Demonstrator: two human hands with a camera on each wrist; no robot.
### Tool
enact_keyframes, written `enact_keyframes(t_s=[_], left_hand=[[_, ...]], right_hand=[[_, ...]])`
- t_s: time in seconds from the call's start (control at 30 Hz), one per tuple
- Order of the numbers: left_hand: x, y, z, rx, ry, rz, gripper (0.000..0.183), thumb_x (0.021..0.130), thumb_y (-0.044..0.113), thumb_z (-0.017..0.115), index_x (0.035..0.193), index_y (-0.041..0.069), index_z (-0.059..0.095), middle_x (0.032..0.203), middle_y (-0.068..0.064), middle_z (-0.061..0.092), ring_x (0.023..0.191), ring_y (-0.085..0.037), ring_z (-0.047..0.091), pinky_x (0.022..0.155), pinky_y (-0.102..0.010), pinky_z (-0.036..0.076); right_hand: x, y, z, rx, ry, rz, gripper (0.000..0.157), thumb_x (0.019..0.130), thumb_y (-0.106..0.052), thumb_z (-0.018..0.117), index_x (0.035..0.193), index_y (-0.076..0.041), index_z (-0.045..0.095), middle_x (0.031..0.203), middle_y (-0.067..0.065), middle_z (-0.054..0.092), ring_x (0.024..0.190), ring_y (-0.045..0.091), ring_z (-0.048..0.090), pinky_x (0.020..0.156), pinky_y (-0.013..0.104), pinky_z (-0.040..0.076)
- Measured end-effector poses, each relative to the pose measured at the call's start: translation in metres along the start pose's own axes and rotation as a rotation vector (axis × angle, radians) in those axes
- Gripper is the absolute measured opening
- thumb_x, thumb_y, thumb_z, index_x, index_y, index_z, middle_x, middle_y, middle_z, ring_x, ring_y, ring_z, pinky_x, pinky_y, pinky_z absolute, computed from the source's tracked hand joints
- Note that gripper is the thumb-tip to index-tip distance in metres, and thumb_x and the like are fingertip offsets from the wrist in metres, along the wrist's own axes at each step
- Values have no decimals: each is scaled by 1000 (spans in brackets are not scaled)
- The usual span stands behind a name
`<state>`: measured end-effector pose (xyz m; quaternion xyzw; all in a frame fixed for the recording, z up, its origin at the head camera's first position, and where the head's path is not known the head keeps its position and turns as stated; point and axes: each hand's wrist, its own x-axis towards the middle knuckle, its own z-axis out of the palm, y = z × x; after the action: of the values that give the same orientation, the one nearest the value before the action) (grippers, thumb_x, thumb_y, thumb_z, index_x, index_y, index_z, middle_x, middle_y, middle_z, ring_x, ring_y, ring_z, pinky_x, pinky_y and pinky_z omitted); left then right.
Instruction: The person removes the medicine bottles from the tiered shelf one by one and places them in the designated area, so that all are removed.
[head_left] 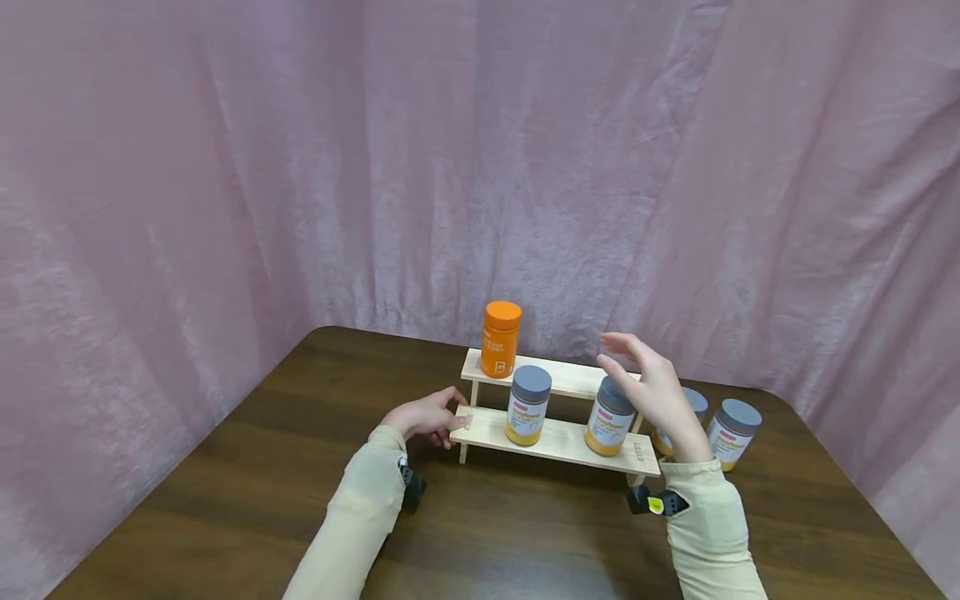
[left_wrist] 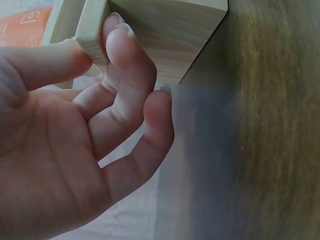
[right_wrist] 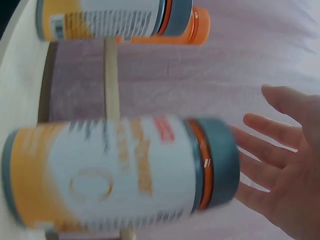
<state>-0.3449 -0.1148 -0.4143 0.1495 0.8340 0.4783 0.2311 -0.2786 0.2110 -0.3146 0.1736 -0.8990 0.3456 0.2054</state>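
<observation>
Fingers of right hand (head_left: 660, 400) spread, empty, by jar (head_left: 607, 431) at rack's (head_left: 566, 437) four o'clock; left hand (head_left: 426, 415) pinches rack's nine-o'clock end (steadying, probably). Likely shelving step; next move calls for clearing lid (right_wrist: 223, 162).

2 cream sleeves (head_left: 354, 510); 2 black wrist cameras (head_left: 412, 488), right with yellow-green label (head_left: 656, 505).

Free gap between lower-shelf jars (head_left: 528, 410)
</observation>
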Motion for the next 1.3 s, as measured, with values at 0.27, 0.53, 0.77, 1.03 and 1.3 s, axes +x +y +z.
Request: enact_keyframes(t_s=[0.27,0.53,0.77,1.03,1.3], left_hand=[[3,-2,-1,16,17,-9,31,97,13,56,123,5,41,64,-4,54,52,-13,55,52,-23,45],[5,4,3,0,15,-17,31,97,13,55,123,5,40,63,-5,54,51,-13,55,52,-24,45],[6,10,10,-13,-2,-9,32,97,14,55,124,5,40,63,-6,55,51,-13,55,51,-25,45],[6,13,14,-13,-2,-16,33,98,15,55,125,7,40,62,-6,56,50,-13,55,51,-24,44],[7,14,18,-17,-3,-23,32,98,14,55,125,6,40,63,-6,55,51,-13,55,51,-24,45]], right_hand=[[22,-19,21,30,-39,-52,39,97,-25,60,131,-6,55,129,18,60,121,35,55,101,55,43],[35,-31,37,125,-79,-45,41,96,-23,61,132,-6,53,131,18,59,121,34,57,104,50,43],[43,-31,48,142,-128,55,45,96,-23,61,135,-5,49,131,20,59,121,36,57,102,48,44],[62,-39,54,166,-230,202,58,97,-30,58,144,-4,36,138,24,52,126,39,52,104,51,42],[74,-51,60,177,-275,239,59,99,-29,55,146,-2,32,143,23,46,130,40,48,107,50,39]])
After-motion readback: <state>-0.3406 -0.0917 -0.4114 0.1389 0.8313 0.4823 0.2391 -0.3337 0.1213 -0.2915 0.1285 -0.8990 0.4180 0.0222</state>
